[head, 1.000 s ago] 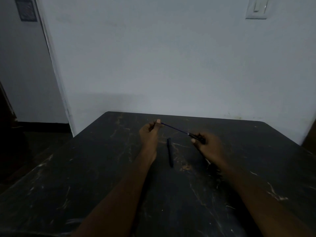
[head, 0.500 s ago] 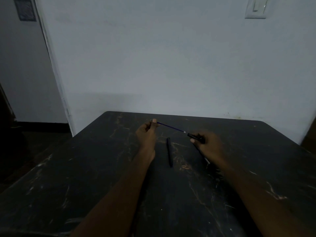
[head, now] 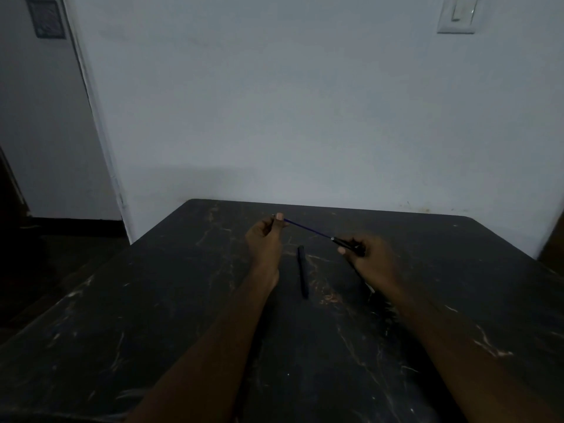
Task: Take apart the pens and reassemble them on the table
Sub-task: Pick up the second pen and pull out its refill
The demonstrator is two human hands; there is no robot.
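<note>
Dark table [head: 146,325], top heavily scratched and scuffed with pale marks. One dark pen part [head: 302,271] lies flat near centre, pointing away from the viewer.

A dim, plain domestic-looking room: a scuffed dark table [head: 146,331] with pale veining stands against a bare, pale painted wall [head: 274,102]. A white rocker light switch [head: 457,14] sits high on the right. On the left, past a wall corner, a small framed plaque [head: 45,18] hangs above a dark baseboard [head: 76,222].
</note>
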